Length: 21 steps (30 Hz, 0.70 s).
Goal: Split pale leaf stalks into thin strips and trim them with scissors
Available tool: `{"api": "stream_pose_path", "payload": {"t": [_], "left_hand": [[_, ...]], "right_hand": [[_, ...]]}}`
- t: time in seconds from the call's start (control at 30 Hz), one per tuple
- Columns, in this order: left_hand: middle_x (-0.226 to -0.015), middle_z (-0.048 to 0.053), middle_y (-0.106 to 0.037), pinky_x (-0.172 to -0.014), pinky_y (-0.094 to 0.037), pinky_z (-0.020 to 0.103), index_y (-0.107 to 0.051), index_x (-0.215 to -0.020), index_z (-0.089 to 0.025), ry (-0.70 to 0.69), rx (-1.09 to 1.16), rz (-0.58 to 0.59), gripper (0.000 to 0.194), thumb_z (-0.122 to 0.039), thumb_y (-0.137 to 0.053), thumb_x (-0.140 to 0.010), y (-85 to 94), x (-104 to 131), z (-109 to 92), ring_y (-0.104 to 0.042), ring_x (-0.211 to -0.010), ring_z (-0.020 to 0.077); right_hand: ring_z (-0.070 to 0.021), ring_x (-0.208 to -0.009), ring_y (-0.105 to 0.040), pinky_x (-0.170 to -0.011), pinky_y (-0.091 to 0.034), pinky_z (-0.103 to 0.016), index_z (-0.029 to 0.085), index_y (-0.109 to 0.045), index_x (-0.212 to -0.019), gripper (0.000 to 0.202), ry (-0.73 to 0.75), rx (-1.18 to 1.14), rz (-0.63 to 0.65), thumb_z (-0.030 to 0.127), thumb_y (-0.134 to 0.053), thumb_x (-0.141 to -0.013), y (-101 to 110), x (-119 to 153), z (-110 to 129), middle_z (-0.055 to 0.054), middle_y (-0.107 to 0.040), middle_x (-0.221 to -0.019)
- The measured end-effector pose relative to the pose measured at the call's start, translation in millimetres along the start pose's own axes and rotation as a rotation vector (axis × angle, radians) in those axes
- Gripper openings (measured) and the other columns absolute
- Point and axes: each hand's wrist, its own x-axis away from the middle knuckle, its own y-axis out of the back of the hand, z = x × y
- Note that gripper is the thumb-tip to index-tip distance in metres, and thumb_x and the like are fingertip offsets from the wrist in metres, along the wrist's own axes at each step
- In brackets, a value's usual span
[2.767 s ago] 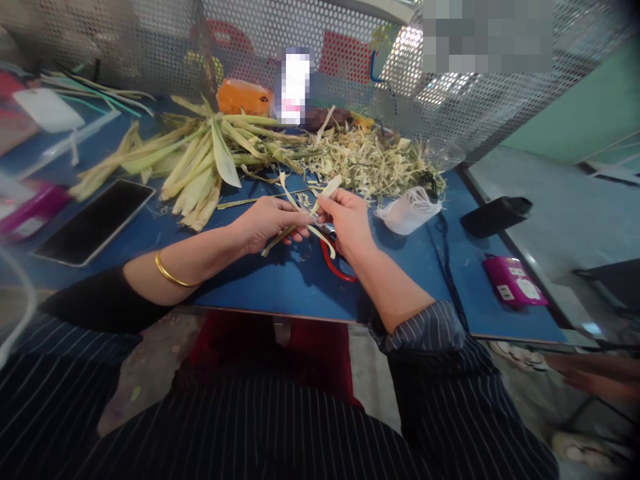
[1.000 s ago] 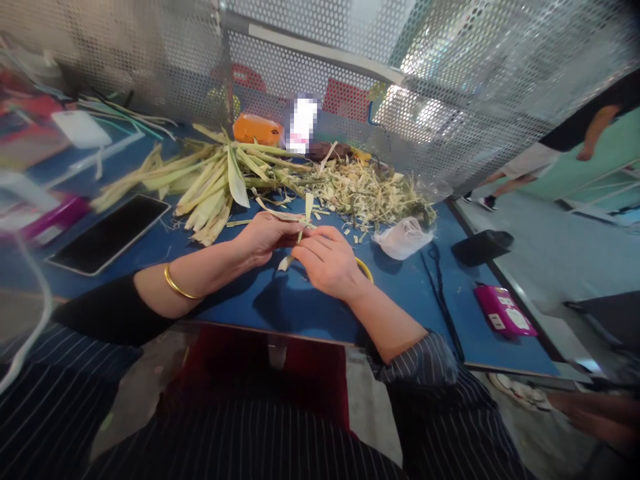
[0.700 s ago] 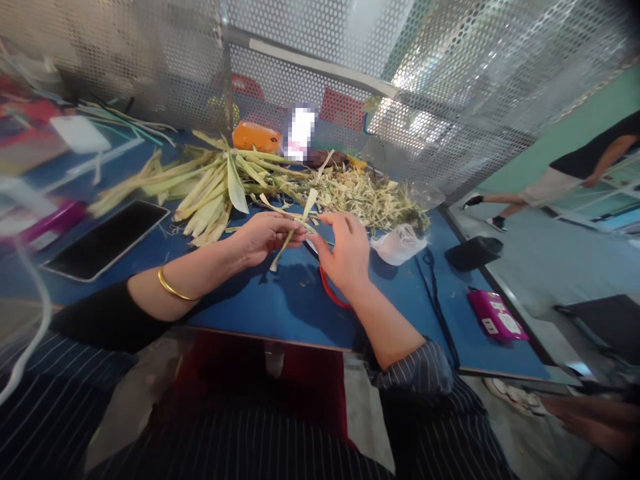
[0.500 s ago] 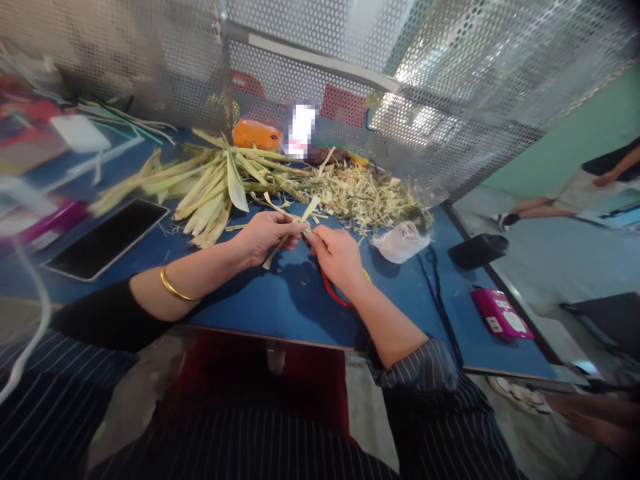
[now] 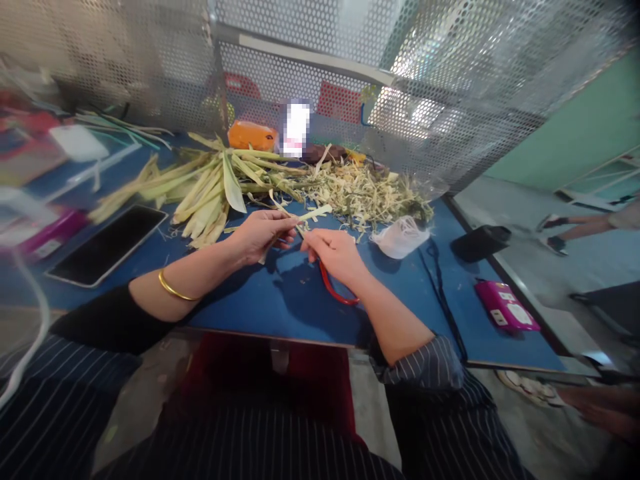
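Pale green-yellow corn husk strips point(image 5: 316, 213) stick out from between my fingers, over the front of the blue table. My left hand point(image 5: 265, 237), with a gold bangle at the wrist, pinches them between thumb and fingers. Close beside it, my right hand point(image 5: 336, 255) is closed, its fingertips pinching the strip's near end. Below my right palm shows a red looped handle point(image 5: 336, 288); whether it lies on the table or hangs from that hand, I cannot tell. Beyond both hands lie a bundle of husks point(image 5: 205, 193) and a heap of shredded husk point(image 5: 357, 190).
A white ball of thread point(image 5: 403, 238), a black cylinder point(image 5: 480, 243), a dark cord point(image 5: 443, 300) and a pink packet point(image 5: 507, 305) lie to the right. On the left is a dark tablet point(image 5: 107, 245). An orange packet point(image 5: 253, 135) stands before the perforated metal screen point(image 5: 300, 67).
The strip's free end has tilted from upright to pointing right. My right fingertips have drawn slightly down and away from my left hand. A person walking at the right has moved farther along.
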Motion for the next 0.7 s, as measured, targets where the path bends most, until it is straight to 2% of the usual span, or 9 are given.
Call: {"api": "stream_pose_path", "payload": {"t": [0.07,0.13,0.2,0.27,0.4,0.5,0.57,0.63,0.7], "left_hand": [[-0.062,0.003,-0.062,-0.045,-0.046,0.021,-0.062,-0.070,-0.013,0.028,-0.013,0.022,0.018,-0.025,-0.066,-0.083,1.1,0.4,-2.6,-0.057,-0.050,0.0096],[-0.064,0.005,-0.063,-0.042,-0.044,0.021,-0.062,-0.071,-0.013,0.056,-0.060,0.029,0.024,-0.029,-0.059,-0.088,0.6,2.0,-4.8,-0.058,-0.051,0.0108],[-0.063,0.005,-0.063,-0.040,-0.041,0.021,-0.062,-0.068,-0.014,0.068,-0.128,0.039,0.030,-0.034,-0.057,-0.089,-1.3,4.4,-5.1,-0.056,-0.049,0.0103],[-0.061,0.004,-0.061,-0.039,-0.037,0.020,-0.063,-0.067,-0.014,0.040,-0.209,0.054,0.030,-0.037,-0.063,-0.085,-3.6,6.9,-3.0,-0.052,-0.046,0.0086],[-0.054,0.001,-0.056,-0.039,-0.032,0.019,-0.070,-0.070,-0.014,-0.026,-0.323,0.096,0.021,-0.034,-0.073,-0.076,-7.3,11.2,2.5,-0.045,-0.042,0.0062],[-0.051,0.001,-0.055,-0.042,-0.035,0.021,-0.073,-0.070,-0.014,-0.012,-0.369,0.156,0.017,-0.030,-0.072,-0.076,-8.9,13.8,2.7,-0.044,-0.042,0.0069],[-0.051,0.001,-0.055,-0.042,-0.036,0.021,-0.074,-0.070,-0.014,0.008,-0.371,0.159,0.015,-0.028,-0.071,-0.075,-9.3,14.9,1.9,-0.045,-0.042,0.0074],[-0.051,0.001,-0.055,-0.042,-0.036,0.021,-0.073,-0.067,-0.015,0.011,-0.365,0.147,0.016,-0.029,-0.073,-0.073,-9.2,15.4,1.9,-0.045,-0.042,0.0073],[-0.052,0.001,-0.056,-0.042,-0.036,0.021,-0.071,-0.061,-0.015,-0.011,-0.398,0.158,0.022,-0.034,-0.075,-0.071,-9.3,15.9,3.2,-0.044,-0.042,0.0071]], "right_hand": [[-0.0127,-0.055,-0.055,-0.060,-0.042,-0.027,0.018,-0.064,-0.070,0.054,-0.218,-0.360,0.034,0.064,-0.041,-0.087,3.1,-5.0,-6.1,-0.002,-0.061,-0.058],[-0.0113,-0.053,-0.055,-0.056,-0.043,-0.026,0.019,-0.064,-0.072,0.054,-0.357,-0.625,-0.033,0.071,-0.049,-0.079,4.1,-9.4,-12.7,-0.001,-0.061,-0.060],[-0.0089,-0.051,-0.054,-0.054,-0.043,-0.024,0.019,-0.062,-0.072,0.045,-0.367,-0.754,-0.135,0.064,-0.064,-0.072,2.0,-12.0,-17.8,0.002,-0.060,-0.061],[-0.0072,-0.050,-0.053,-0.054,-0.043,-0.022,0.019,-0.060,-0.069,0.035,-0.318,-0.789,-0.218,0.051,-0.073,-0.069,-2.4,-12.5,-20.1,0.003,-0.059,-0.061],[-0.0072,-0.047,-0.050,-0.052,-0.042,-0.024,0.019,-0.057,-0.062,0.024,-0.220,-0.689,-0.331,0.035,-0.070,-0.074,-11.1,-11.6,-19.6,0.004,-0.057,-0.055],[-0.0091,-0.047,-0.050,-0.052,-0.042,-0.026,0.020,-0.053,-0.058,0.027,-0.173,-0.516,-0.323,0.034,-0.063,-0.080,-10.8,-11.8,-20.4,0.003,-0.055,-0.053],[-0.0116,-0.050,-0.053,-0.056,-0.044,-0.029,0.020,-0.054,-0.062,0.025,-0.162,-0.320,-0.324,0.035,-0.061,-0.082,-6.2,-11.8,-21.8,0.002,-0.057,-0.055],[-0.0161,-0.065,-0.060,-0.068,-0.048,-0.033,0.020,-0.061,-0.078,0.015,-0.083,-0.080,-0.457,0.035,-0.063,-0.081,0.7,-11.4,-22.1,-0.002,-0.066,-0.072],[-0.0217,-0.091,-0.062,-0.084,-0.047,-0.039,0.020,-0.064,-0.099,0.025,0.049,0.131,-0.602,0.035,-0.066,-0.080,6.9,-10.6,-20.2,-0.009,-0.068,-0.100]]}}
